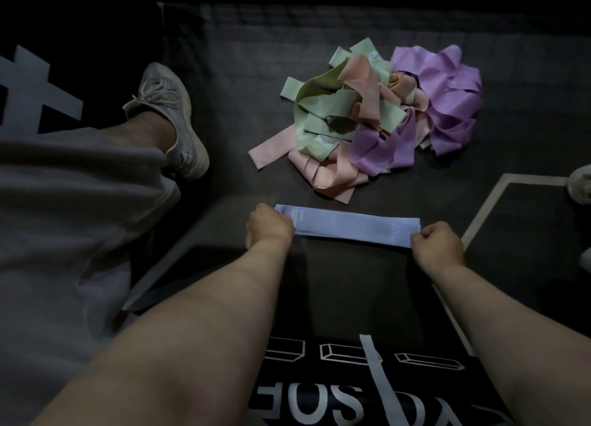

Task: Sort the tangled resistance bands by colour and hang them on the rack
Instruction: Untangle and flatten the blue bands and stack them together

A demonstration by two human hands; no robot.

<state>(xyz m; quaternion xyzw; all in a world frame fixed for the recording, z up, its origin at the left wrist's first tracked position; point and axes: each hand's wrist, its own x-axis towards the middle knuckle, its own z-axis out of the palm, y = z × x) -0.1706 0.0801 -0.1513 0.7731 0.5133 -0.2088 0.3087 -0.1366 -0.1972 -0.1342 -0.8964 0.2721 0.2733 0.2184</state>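
A person's two hands hold a pale blue band (345, 227) pulled out flat and level across the dark floor mat (240, 57), just below the centre of the head view. The left hand (270, 225) is curled round the band's 9 o'clock end and the right hand (438, 246) is curled round its 3 o'clock end, both with knuckles up. Small pale print shows near each end of the band. Whether the band touches the mat or is held just above it cannot be told.

At 1 o'clock from the blue band, apart from it, lies the heap of tangled bands (380, 115): green strips (319, 115) on its 9 o'clock side, purple strips (447, 83) on its 3 o'clock side, and pink strips (335, 173) through the middle and spilling out at 6 o'clock.

A grey sneaker (169, 112) on a bare leg stands at 10 o'clock from the hands, above grey shorts (64, 217). A pale painted line (479, 221) angles over the mat at 3 o'clock, beside the right hand. Part of a white shoe (580, 187) shows at the frame's 3 o'clock edge. A black printed shirt (319, 393) fills the 6 o'clock edge between the forearms.
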